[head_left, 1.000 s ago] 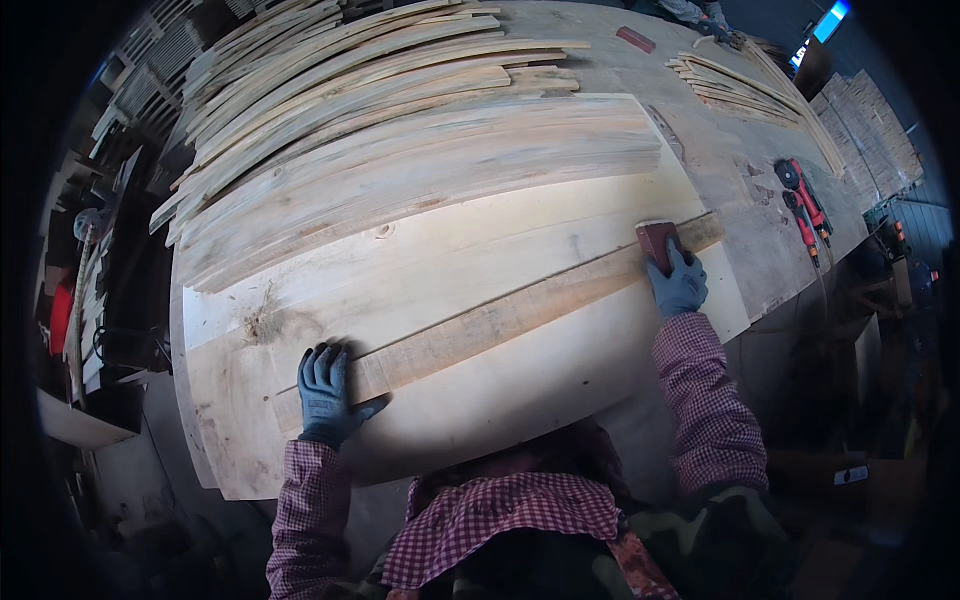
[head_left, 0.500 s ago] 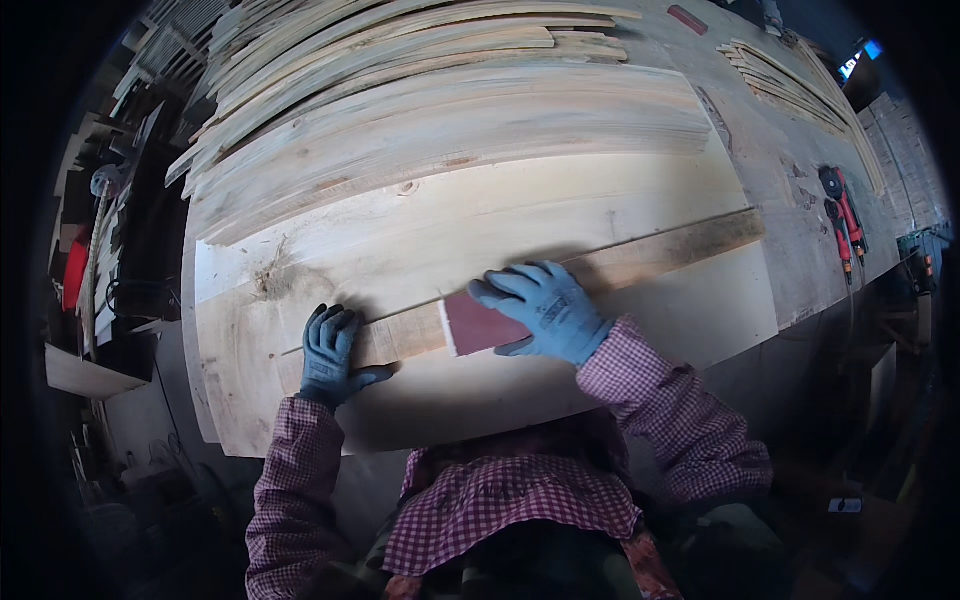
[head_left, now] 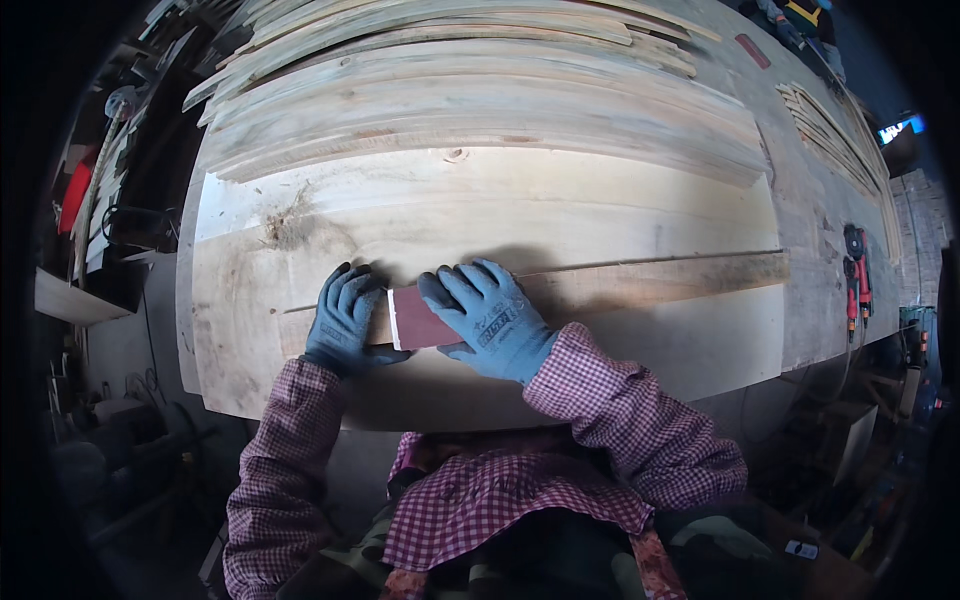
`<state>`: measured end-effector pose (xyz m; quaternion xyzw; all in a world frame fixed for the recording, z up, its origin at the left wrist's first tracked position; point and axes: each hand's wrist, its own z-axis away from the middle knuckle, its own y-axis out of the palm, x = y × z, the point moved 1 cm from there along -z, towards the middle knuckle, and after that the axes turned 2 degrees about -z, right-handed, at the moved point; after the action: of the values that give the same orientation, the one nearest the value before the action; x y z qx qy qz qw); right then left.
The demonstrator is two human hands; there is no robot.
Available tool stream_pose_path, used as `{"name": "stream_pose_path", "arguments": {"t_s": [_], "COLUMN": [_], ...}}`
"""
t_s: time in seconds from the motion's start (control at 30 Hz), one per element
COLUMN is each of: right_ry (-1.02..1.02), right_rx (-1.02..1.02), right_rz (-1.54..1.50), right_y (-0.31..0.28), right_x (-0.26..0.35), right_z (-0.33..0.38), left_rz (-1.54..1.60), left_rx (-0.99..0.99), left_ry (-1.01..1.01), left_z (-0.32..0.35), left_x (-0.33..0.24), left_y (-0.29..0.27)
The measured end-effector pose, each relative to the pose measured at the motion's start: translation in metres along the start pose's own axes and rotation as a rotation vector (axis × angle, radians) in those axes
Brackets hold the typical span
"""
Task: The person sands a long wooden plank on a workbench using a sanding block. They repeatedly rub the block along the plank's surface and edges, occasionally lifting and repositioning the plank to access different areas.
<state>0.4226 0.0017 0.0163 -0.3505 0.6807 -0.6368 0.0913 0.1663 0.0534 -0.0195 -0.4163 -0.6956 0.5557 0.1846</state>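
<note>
A long, narrow wooden board lies across a wide pale panel on the workbench. My left hand, in a blue-grey work glove, grips the board near its left end, fingers over the far edge and thumb at the near edge. My right hand, gloved alike, is closed on a dark red sheet of sandpaper with a pale left edge, pressed flat on the board. The sheet's left edge comes close to my left hand. Whether a block lies under the sandpaper is hidden.
Stacked planks fill the bench's far side. At right lie red-and-black power tools with a cable and thin wooden strips. A dark red piece rests farther back. Another person stands at the far right.
My right hand has slid the sandpaper leftward along the board, up to my left hand. My left hand keeps its hold on the board. The view has turned a little.
</note>
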Motion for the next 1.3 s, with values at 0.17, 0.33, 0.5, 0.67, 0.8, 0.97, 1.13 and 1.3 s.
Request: {"name": "stream_pose_path", "arguments": {"t_s": [0.17,0.33,0.5,0.67,0.8,0.97,1.13,1.3], "right_ry": [0.020,0.483,0.639,0.118,0.238,0.640,0.770,0.374], "right_rx": [-0.013,-0.051,-0.024,0.096,0.406,0.322,0.260,0.420], "right_rz": [0.088,0.208,0.243,-0.021,-0.054,-0.111,-0.201,-0.255], "right_y": [-0.022,-0.086,-0.076,-0.028,-0.047,-0.124,-0.132,-0.072], "right_x": [-0.036,-0.157,-0.166,-0.053,-0.057,-0.183,-0.201,-0.123], "right_z": [0.045,0.188,0.171,0.022,0.007,0.153,0.187,0.060], "left_rz": [-0.012,0.018,0.040,0.004,-0.003,0.000,-0.024,-0.018], "left_rx": [0.031,-0.002,-0.025,-0.040,-0.023,-0.010,-0.015,-0.005], "left_ry": [-0.041,-0.054,-0.059,-0.086,-0.126,-0.119,-0.113,-0.134], "left_z": [0.004,-0.004,-0.003,-0.001,0.010,0.004,0.002,0.000], "left_x": [-0.001,-0.010,-0.009,-0.007,0.002,-0.003,-0.007,-0.005], "left_y": [-0.008,-0.011,-0.004,-0.010,-0.003,-0.003,-0.002,0.002]}}
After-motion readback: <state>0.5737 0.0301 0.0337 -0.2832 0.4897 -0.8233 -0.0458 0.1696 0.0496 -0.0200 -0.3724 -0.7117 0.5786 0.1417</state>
